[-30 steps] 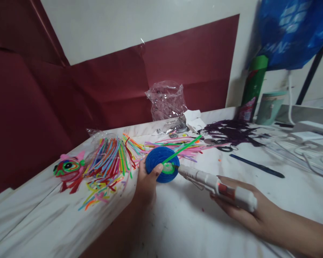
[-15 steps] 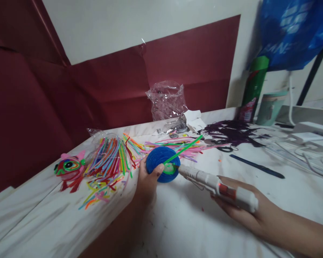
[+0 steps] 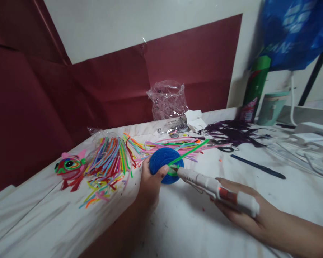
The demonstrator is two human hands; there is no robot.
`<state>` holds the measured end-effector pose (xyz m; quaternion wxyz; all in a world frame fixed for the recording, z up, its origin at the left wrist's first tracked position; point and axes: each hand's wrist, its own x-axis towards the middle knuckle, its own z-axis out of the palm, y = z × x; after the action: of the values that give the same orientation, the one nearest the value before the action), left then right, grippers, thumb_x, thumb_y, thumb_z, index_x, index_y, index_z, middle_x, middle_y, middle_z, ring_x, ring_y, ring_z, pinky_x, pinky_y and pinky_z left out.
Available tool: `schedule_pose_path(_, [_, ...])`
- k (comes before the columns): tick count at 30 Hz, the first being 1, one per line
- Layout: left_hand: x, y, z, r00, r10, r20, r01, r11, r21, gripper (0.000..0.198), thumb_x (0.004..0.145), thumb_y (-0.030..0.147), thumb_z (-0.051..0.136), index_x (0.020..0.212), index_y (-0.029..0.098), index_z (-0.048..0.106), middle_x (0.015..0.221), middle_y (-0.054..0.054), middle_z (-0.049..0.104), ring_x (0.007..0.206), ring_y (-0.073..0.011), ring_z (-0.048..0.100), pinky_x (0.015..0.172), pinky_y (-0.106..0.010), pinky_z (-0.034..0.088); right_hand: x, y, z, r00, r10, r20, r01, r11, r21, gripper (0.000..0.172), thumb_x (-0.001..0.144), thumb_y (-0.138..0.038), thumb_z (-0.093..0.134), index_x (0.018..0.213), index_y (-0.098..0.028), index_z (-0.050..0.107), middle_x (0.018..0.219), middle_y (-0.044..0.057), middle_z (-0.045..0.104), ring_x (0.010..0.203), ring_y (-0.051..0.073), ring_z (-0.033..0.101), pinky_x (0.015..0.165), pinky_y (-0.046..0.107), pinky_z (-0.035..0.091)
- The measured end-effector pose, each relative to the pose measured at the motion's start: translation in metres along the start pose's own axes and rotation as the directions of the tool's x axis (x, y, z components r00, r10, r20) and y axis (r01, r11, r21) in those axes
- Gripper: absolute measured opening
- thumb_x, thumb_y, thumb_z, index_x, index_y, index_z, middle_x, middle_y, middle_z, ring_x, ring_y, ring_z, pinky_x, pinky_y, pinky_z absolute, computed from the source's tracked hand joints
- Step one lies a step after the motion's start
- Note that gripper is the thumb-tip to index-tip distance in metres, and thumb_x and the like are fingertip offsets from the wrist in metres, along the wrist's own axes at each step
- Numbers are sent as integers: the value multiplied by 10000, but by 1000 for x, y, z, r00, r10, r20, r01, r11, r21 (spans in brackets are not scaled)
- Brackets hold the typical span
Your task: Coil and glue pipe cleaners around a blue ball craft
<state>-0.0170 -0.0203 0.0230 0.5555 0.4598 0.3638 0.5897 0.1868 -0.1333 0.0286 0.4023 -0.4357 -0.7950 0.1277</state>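
Note:
Between the thumb and fingers of my left hand [image 3: 153, 175] is a blue coiled disc [image 3: 163, 157], tilted up off the table. A green pipe cleaner [image 3: 192, 151] curls at the lower part of the disc, and its straight end sticks out to the upper right. My right hand [image 3: 239, 204] is wrapped round a white hot glue gun [image 3: 204, 181] with a red-lit window. The gun's nozzle is at the green curl; whether it touches, I cannot tell. My left thumb presses beside the curl.
Many coloured pipe cleaners [image 3: 110, 157] lie behind and left, beside a colourful animal figure [image 3: 70, 166]. Scissors [image 3: 225, 149], a dark blue pen-like tool [image 3: 258, 166], purple strands [image 3: 231, 132], a green cup [image 3: 272, 107] and white cables [image 3: 307, 157] are to the right.
The disc and my left hand have shifted slightly right. The glue gun's nozzle has gone from the disc's right edge to over the green curl.

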Motion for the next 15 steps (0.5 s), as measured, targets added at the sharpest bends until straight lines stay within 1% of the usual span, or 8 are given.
schedule_pose_path(3, [0,1,-1,1000,-6,1,6,999,-34,654,600,304,793,1176,194,502,1018,-62,661,875,-201,638,825,-350,497,-2,2,1,1000,-1,-22,1,1000,-4,110,894,-240,463,848,-199,554,720,46,582,629,184,555,579,301,490])
schedule_pose_path(7, [2,0,-2,1000,6,1,-6,999,-43,652,617,322,788,1188,197,498,1018,-64,665,878,-203,643,824,-350,499,-1,1,1,1000,14,-28,-14,1000,-2,100,889,-228,470,849,-202,557,699,33,575,603,176,545,556,293,486])
schedule_pose_path(9, [2,0,-2,1000,10,-8,-10,999,-34,653,615,319,788,1188,199,498,1009,-60,665,877,-198,640,830,-349,495,0,0,1,999,-4,-33,4,1000,-4,90,879,-216,483,810,-215,541,681,20,565,588,170,542,546,283,483])
schedule_pose_path(12, [2,0,-1,1000,1,-16,-2,999,-43,661,596,313,793,1181,202,505,1009,-58,669,881,-198,642,836,-351,492,1,-2,1,998,-34,-45,34,999,-2,130,867,-202,495,740,-230,499,662,9,556,578,161,551,536,265,485])
schedule_pose_path(13, [2,0,-1,1000,-2,-17,1,999,-45,660,593,314,794,1177,201,508,1006,-57,670,878,-198,643,835,-351,492,1,-2,1,998,-35,-43,35,999,-2,120,868,-205,495,751,-228,510,667,13,563,582,163,559,539,265,489])
schedule_pose_path(15, [2,0,-1,1000,-4,-18,3,999,-40,654,596,319,791,1174,200,511,995,-55,671,861,-197,644,824,-350,496,0,-1,2,997,-3,-80,3,1000,-12,87,867,-232,505,798,-218,556,683,25,585,598,173,576,557,275,504])
